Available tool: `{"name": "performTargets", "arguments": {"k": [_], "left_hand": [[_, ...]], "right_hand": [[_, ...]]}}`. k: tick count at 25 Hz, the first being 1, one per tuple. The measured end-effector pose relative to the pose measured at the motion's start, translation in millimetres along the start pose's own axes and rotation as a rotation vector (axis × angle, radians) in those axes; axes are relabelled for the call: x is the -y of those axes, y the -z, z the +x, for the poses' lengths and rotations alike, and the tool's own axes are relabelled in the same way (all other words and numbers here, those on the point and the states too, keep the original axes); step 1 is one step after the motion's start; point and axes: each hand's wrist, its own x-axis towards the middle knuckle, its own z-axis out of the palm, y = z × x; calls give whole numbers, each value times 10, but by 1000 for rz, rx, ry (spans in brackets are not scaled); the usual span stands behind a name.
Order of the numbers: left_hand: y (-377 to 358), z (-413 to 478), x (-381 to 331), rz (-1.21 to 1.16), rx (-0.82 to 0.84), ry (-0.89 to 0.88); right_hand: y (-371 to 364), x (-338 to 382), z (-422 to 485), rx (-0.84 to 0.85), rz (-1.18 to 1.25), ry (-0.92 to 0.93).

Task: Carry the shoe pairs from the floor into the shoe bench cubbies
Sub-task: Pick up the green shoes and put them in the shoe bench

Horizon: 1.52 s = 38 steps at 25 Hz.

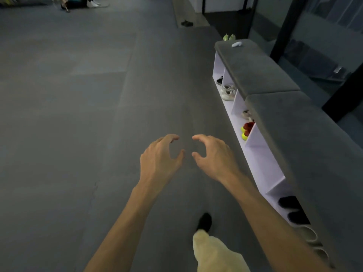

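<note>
Grey flooring [78,114] stretches ahead of us. Our bare left hand [161,154] and right hand [214,156] hover side by side above it, fingers loosely curved, both hands empty. Along our right runs a long white shoe bench [261,161] with a grey cushioned top. Its cubbies hold, from far to near, a black shoe [220,80], pale beige sneakers [227,92], red-and-yellow shoes [247,128], black shoes [292,209] and white slippers [310,234]. Dark sandals [187,23] lie on the floor far ahead, well apart from the bench. Light green shoes [229,37] sit just beyond its far end.
</note>
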Motion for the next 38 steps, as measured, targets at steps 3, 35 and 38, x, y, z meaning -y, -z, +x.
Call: {"name": "performTargets", "arguments": {"k": [3,35,38], "left_hand": [[-298,1338,224,35,-8,11],[-2919,14433,1514,5,79,-51],[-3122,15639,1476,-10,53,-56]], "right_hand": [[-162,-326,1346,-19,30,6],[-539,-2860,14332,-62,125,-78],[-376,-3171,15535,-82,136,-78]]}}
